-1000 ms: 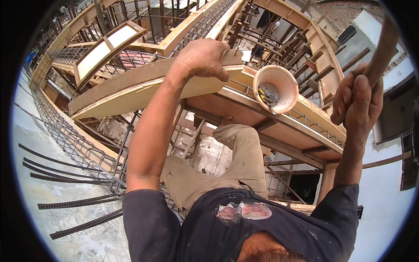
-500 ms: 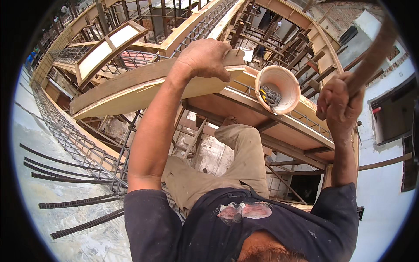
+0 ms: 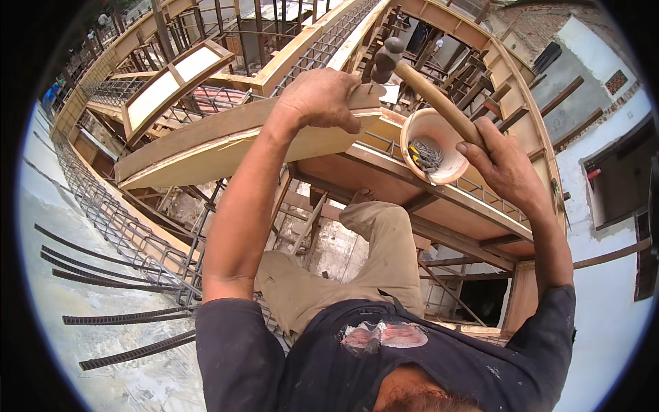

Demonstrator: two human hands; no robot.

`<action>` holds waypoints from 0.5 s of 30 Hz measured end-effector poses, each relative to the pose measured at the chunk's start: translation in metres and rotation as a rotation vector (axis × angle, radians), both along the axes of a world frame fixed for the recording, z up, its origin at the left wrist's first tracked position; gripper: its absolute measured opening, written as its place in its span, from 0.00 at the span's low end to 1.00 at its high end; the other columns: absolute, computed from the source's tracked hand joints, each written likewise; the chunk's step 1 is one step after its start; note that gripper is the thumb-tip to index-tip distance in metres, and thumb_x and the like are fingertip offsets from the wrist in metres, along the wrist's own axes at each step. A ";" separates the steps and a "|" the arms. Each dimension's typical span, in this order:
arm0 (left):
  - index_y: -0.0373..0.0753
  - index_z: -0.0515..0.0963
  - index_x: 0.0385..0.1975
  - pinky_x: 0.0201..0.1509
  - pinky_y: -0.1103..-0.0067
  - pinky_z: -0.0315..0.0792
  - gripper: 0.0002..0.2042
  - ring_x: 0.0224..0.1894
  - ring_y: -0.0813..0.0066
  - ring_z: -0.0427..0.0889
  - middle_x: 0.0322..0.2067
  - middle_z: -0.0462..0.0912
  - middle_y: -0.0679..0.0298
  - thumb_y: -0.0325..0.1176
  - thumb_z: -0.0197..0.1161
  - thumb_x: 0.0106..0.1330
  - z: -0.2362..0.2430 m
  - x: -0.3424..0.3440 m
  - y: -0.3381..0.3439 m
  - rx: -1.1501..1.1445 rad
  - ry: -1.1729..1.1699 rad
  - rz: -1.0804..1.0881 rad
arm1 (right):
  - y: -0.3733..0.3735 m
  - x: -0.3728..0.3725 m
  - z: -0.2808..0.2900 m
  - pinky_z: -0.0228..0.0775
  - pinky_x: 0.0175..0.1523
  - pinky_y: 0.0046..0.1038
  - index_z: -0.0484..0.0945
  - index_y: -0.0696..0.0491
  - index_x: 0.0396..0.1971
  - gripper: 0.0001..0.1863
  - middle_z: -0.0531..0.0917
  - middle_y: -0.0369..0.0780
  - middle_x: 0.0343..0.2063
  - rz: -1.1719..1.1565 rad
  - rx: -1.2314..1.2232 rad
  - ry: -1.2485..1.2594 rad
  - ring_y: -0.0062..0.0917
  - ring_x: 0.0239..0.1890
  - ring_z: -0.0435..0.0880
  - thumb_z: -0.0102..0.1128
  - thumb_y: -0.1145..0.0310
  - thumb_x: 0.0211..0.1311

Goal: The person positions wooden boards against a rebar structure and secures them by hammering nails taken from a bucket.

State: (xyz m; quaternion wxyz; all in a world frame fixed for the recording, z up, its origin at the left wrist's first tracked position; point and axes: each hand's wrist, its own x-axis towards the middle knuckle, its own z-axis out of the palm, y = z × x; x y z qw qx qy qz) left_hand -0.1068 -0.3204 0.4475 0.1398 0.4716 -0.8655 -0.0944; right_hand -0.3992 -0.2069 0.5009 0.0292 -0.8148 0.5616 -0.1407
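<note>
My left hand (image 3: 319, 101) is closed over the right end of a curved wooden formwork panel (image 3: 213, 151), a plywood face with a thicker timber strip along its top edge. In my right hand (image 3: 506, 163) is a hammer (image 3: 441, 97), gripped low on its wooden handle. The dark hammer head (image 3: 386, 60) hangs just beyond the panel's end, close to my left fingers. A bucket (image 3: 454, 141) with grey nails (image 3: 428, 156) and something yellow inside stands on the formwork between my hands. Whether a nail sits in the panel's end is too small to tell.
Below the bucket runs a long plywood beam form (image 3: 384, 180) with rebar inside. Steel bars (image 3: 123, 318) jut out at the left beside a rebar cage (image 3: 113, 213). A framed panel (image 3: 175, 79) lies beyond. Timber props and gaps drop away beneath my legs.
My right hand has swung the hammer from raised at the far right down and leftward, bringing its head over by the panel's end. My left hand stays on the panel, which has barely shifted.
</note>
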 end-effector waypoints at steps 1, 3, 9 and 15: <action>0.34 0.80 0.38 0.49 0.63 0.77 0.27 0.40 0.49 0.84 0.33 0.85 0.48 0.46 0.73 0.39 -0.002 -0.002 -0.002 -0.030 0.006 0.001 | 0.007 -0.007 0.014 0.69 0.29 0.29 0.71 0.54 0.41 0.15 0.75 0.35 0.22 0.026 -0.096 -0.065 0.26 0.21 0.75 0.55 0.56 0.74; 0.34 0.80 0.38 0.49 0.63 0.77 0.27 0.39 0.49 0.84 0.32 0.85 0.48 0.46 0.73 0.39 -0.005 0.001 -0.002 -0.026 0.021 0.022 | 0.034 0.011 0.044 0.64 0.18 0.17 0.72 0.55 0.43 0.16 0.72 0.32 0.21 0.048 -0.130 -0.746 0.13 0.15 0.69 0.54 0.55 0.74; 0.34 0.79 0.36 0.47 0.62 0.76 0.26 0.39 0.49 0.84 0.31 0.84 0.48 0.47 0.73 0.39 -0.006 -0.003 0.000 -0.031 0.038 -0.016 | 0.009 0.021 -0.009 0.69 0.22 0.28 0.65 0.54 0.35 0.15 0.70 0.36 0.20 0.149 -0.385 -0.159 0.23 0.17 0.72 0.55 0.58 0.74; 0.34 0.80 0.36 0.47 0.62 0.76 0.27 0.39 0.49 0.84 0.31 0.84 0.48 0.47 0.73 0.38 -0.004 0.003 -0.003 -0.033 0.017 0.020 | 0.040 0.015 0.050 0.61 0.16 0.16 0.70 0.56 0.46 0.14 0.68 0.33 0.21 0.128 -0.304 -0.925 0.12 0.14 0.65 0.47 0.59 0.78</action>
